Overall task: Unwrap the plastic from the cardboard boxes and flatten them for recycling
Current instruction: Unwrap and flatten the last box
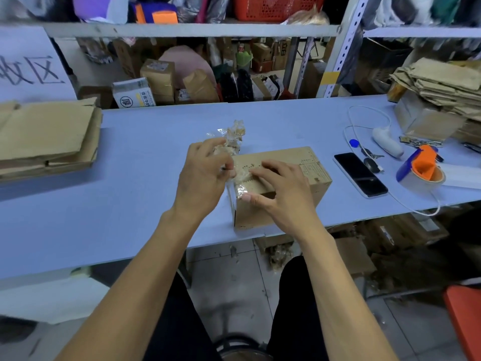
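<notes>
A small brown cardboard box (309,162) stands on the light blue table (135,183), near its front edge. Crumpled clear plastic tape (234,135) rises from the box's left end. My left hand (205,175) grips this plastic, with fingers curled round the strip where it leaves the box top. My right hand (281,188) lies on the box top. Its fingers are spread, and its thumb presses the box's front upper edge beside a remnant of tape.
Flattened cardboard (46,139) is stacked at the table's left, and another pile (440,82) sits at the right on a box. A phone (360,174), keys, a white scanner (387,142) with cable and an orange tape dispenser (421,168) lie right of the box. Shelving with parcels stands behind.
</notes>
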